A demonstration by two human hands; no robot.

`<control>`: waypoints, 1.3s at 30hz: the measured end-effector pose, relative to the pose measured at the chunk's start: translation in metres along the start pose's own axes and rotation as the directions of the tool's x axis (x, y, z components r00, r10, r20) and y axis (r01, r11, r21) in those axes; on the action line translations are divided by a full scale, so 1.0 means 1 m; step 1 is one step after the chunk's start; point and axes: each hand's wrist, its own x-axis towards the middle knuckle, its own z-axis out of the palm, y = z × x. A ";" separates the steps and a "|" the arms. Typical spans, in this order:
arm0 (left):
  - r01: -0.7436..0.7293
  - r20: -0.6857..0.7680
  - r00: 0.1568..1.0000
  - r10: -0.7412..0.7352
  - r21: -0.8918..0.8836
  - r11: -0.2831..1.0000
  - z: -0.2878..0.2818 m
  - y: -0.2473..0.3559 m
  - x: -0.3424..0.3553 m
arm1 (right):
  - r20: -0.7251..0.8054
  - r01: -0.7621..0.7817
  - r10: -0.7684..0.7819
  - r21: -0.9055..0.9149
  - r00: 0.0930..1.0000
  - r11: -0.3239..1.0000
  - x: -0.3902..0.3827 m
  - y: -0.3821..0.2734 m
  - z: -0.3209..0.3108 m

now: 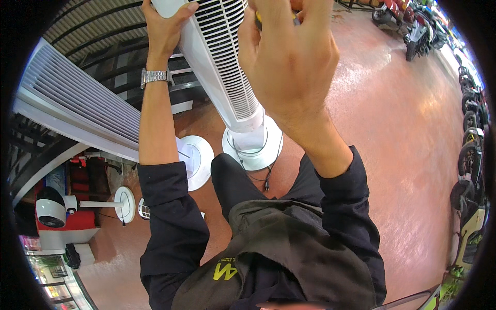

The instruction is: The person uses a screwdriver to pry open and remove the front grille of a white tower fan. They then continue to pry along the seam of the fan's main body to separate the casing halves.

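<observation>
Fan (235, 72) stands on the floor (392, 170), ahead of the knees. Left hand (164, 26): fingers clamped on its upper edge. Right hand (292, 59): fingers curled round a yellow tool (259, 19), tip hidden. Best, I judge: brace firmly, work square, spare the grille.

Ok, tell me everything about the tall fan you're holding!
The white fan looks plastic, with a slim body, slatted grille and round base. It seems upright on the reddish floor, upper end cropped. The left hand holds its upper part; whether the right hand touches it is unclear. A dark cord trails over the base, unplugged.
</observation>
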 end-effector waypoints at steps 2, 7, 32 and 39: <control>0.018 0.000 1.000 -0.018 -0.006 1.000 0.002 0.003 -0.001 | 0.068 -0.093 0.100 -0.099 0.993 0.991 0.008 -0.012 -0.002; -0.039 -0.018 0.999 0.041 0.120 0.992 -0.003 0.000 0.001 | 0.064 -0.043 0.038 0.079 0.997 0.996 0.007 -0.006 -0.001; 0.019 -0.091 0.996 -0.003 0.177 0.984 0.006 0.012 -0.002 | 0.161 -0.022 0.011 0.066 0.987 0.998 0.009 0.007 0.000; 0.009 -0.090 0.996 0.003 0.129 0.992 0.009 0.014 0.002 | 0.150 0.056 -0.082 0.171 0.985 0.984 0.015 0.018 -0.002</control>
